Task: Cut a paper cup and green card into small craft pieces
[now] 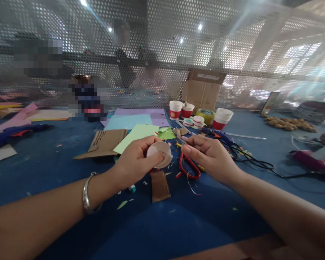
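A perforated screen (249, 54) stood beyond both grips. The blue bench (205, 220) extended beneath them. A cardboard box (201, 92) stood on the far side of the right grip. A purple sheet (159, 115), overlapped by a pale blue sheet (127, 121), lay beyond the left grip; a light green sheet (136, 137) and a folded cardboard piece (106, 141) lay nearer it, the cardboard on its outer side.

The left grip (136, 159) was clamped on a round white paper piece (153, 151), thumb across its hollow face and fingers behind; the piece was thus at the fingertips, on the side facing the right grip. The right grip (212, 153), well apart from the piece, had thumb and forefinger nearly together; whether anything was clamped between them could not be told.

A blue glue gun (222, 136) lay just beyond the right grip, with stacked paper cups (222, 117) and a yellow tape roll (206, 116) farther off. A red loop handle (197, 175) lay below its fingertips. A brown cardboard strip (160, 187) lay on the near side of the paper piece. A green scrap (122, 204) lay on the near side of the left grip.
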